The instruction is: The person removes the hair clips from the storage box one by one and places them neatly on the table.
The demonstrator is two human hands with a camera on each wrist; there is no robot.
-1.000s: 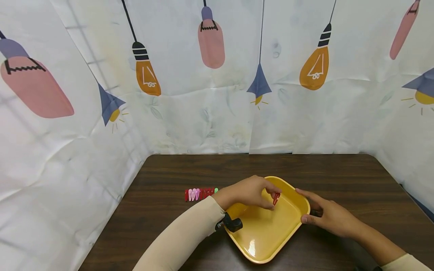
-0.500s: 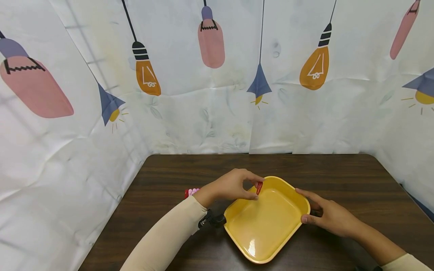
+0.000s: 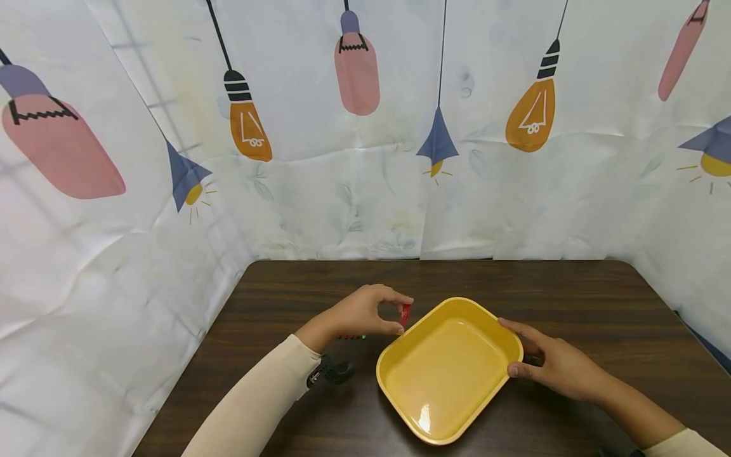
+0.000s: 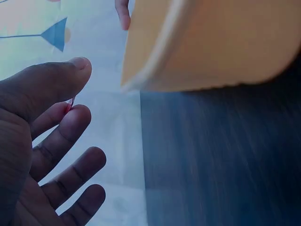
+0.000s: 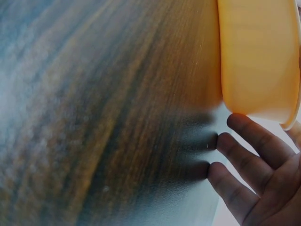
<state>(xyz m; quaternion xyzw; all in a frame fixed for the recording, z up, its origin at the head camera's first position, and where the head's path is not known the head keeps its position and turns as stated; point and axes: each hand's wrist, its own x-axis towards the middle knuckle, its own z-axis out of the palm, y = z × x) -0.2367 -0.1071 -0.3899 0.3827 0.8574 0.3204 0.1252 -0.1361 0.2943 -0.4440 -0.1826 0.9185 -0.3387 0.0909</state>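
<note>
My left hand (image 3: 361, 311) pinches a small red hair clip (image 3: 405, 315) between thumb and index finger, just off the left rim of a yellow tray (image 3: 448, 374). The left wrist view shows only a sliver of the red clip between those fingertips, with the other fingers loosely spread. At the tray's right corner, my right hand (image 3: 556, 365) touches the rim with thumb and index finger. Its lower fingers are nearly straight and reach down beside the tray wall (image 5: 258, 61) in the right wrist view. No clips show inside the tray.
Behind the left wrist, red and green tips of more hair clips (image 3: 351, 337) peek out; the rest of that row is hidden. A dark wooden table (image 3: 285, 289) carries everything. Printed white sheeting (image 3: 354, 209) stands along its back edge.
My left hand has moved left, from over the tray to beside its left rim, still pinching the red clip. It now covers most of the clip row. My right hand and the tray stayed put.
</note>
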